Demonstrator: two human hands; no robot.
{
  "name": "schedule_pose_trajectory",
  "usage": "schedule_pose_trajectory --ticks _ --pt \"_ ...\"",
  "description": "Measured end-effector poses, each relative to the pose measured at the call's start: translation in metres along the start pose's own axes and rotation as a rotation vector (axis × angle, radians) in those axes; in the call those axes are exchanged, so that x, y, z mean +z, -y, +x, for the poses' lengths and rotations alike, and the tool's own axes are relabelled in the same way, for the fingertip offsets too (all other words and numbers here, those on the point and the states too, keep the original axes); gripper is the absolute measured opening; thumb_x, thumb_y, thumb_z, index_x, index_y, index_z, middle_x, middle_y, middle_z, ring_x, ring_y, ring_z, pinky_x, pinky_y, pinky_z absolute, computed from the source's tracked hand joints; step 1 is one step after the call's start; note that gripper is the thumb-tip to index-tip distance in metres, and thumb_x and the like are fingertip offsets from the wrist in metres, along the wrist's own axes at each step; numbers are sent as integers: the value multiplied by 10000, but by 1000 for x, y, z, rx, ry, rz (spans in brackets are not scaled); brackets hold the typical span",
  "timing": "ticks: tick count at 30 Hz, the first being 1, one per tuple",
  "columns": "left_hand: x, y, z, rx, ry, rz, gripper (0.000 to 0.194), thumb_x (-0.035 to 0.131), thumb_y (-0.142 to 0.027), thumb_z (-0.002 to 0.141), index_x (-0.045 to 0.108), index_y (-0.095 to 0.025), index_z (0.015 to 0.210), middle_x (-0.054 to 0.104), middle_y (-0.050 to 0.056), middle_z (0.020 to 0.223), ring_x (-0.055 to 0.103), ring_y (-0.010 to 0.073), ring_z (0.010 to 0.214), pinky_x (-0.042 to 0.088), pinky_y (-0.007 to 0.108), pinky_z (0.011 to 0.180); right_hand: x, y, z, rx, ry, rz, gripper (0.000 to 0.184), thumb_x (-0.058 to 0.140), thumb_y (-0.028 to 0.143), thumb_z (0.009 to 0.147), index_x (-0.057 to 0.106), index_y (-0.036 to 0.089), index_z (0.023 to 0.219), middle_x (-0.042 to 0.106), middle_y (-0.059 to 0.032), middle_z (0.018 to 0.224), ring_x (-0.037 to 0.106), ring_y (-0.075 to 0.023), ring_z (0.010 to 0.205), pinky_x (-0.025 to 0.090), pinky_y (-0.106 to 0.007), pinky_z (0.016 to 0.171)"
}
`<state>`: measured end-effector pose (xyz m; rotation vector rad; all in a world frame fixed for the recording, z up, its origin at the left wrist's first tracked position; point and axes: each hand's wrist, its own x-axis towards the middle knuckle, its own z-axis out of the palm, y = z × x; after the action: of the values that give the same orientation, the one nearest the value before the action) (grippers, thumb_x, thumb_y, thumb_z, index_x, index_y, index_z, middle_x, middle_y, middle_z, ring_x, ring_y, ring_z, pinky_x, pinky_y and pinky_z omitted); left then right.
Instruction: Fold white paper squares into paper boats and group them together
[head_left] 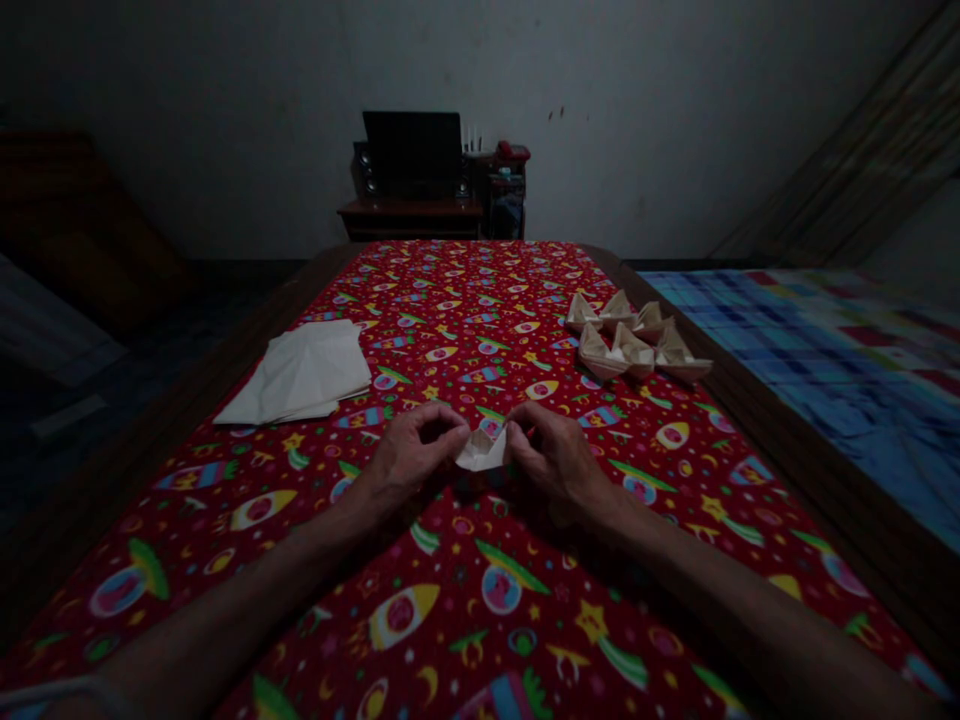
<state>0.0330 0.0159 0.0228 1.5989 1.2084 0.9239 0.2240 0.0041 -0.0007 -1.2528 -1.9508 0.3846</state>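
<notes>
Between my two hands is a small folded paper boat, pale and open at the top. My left hand pinches its left end between thumb and fingers. At the opposite end, my right hand grips the paper the same way. To the left lies a stack of creased pale paper sheets. Several finished-looking paper boats stand grouped in rows on the right side of the table.
A red cloth with rockets and stars covers the table. Beyond its far end stand a dark monitor and a red telephone. A bed with a blue checked sheet is on the right.
</notes>
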Motion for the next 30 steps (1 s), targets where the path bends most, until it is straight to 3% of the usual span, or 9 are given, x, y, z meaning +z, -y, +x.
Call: schedule_pose_trajectory --ticks 10,20,25,30 --pt "2 21 4 203 -23 199 182 552 -339 787 605 -166 781 596 3 720 548 131 647 439 213 578 -1 4 -3 -123 117 -30 151 455 251 890 561 160 831 604 -38 727 533 -127 628 377 -224 575" --pt "-7 23 10 8 -102 19 150 488 -327 796 523 -181 785 483 -64 519 439 87 413 344 182 400 -7 -17 3 -68 11 -45 137 455 256 886 525 181 796 581 -21 694 513 -122 595 360 -220 551" --pt "-14 29 15 6 -117 97 125 475 -303 775 512 -188 744 514 -52 513 483 99 419 374 189 404 -5 -34 2 -66 72 -140 93 429 207 878 470 194 796 545 -20 711 483 -128 601 329 -228 553" --pt "-15 37 17 11 -61 138 132 441 -297 794 492 -191 732 537 -43 526 507 106 428 395 196 413 -5 -33 2 -10 138 -94 85 404 187 877 425 203 797 511 -3 690 463 -123 582 305 -221 533"
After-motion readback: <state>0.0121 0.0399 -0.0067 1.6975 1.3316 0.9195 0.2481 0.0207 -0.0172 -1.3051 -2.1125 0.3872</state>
